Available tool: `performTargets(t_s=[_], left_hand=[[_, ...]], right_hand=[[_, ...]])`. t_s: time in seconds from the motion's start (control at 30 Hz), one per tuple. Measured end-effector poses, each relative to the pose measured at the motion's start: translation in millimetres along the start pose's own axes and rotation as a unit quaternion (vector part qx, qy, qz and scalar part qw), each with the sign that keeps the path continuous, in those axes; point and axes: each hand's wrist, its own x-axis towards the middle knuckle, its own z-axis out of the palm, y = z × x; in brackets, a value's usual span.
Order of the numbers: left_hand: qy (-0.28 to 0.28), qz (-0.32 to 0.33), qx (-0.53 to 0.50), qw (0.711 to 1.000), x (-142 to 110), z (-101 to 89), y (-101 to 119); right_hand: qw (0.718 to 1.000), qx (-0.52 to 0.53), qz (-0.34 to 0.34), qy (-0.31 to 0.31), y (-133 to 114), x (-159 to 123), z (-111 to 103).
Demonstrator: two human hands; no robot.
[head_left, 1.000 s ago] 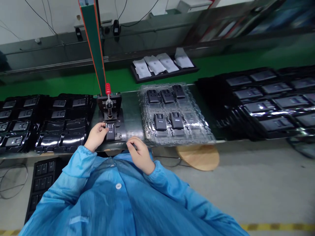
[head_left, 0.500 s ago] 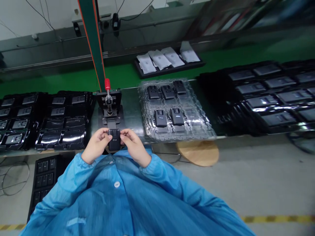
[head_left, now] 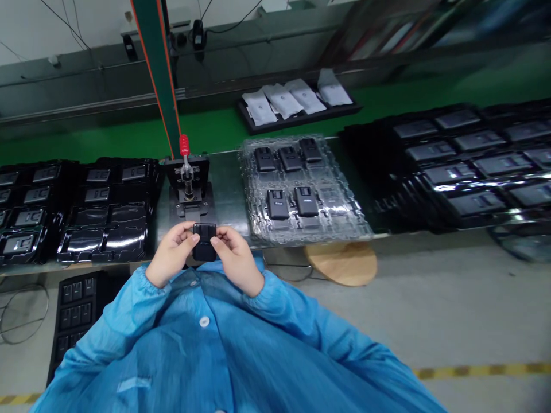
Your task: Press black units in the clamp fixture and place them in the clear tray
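Between my two hands is a black battery charger (head_left: 205,243), held upright in front of my chest at the bench edge. My left hand (head_left: 173,252) grips its left side, thumb on the front face. On the right side, my right hand (head_left: 236,258) pinches it with thumb and fingers. Just beyond it stands a toggle clamp fixture (head_left: 188,189) with a red handle (head_left: 184,144). Right of the fixture, a clear plastic tray (head_left: 262,229) carries several similar black chargers (head_left: 278,204).
Stacked black trays (head_left: 124,229) with dark parts lie at left, and more black trays (head_left: 469,166) at right. White packets (head_left: 284,102) sit in a shallow tray behind. A round wooden stool (head_left: 344,264) is below the bench; a black tray of chargers (head_left: 71,315) stands lower left.
Both hands still hold the charger, which has shifted slightly right and up and tilted, so its lettering shows less clearly. The whole view has shifted a little.
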Motion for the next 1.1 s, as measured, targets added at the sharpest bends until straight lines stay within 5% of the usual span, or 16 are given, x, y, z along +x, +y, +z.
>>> performTargets(t_s=[0.77, 1.1], left_hand=[[0.02, 0.011, -0.005, 1.0, 0, 11.2, -12], [0.024, 0.066, 0.051, 0.996, -4, 16.7, -21]], right_hand=[[1.0, 0.002, 0.022, 0.01, 9, 6, -8], [0.987, -0.133, -0.087, 0.028, 0, -2, -3]])
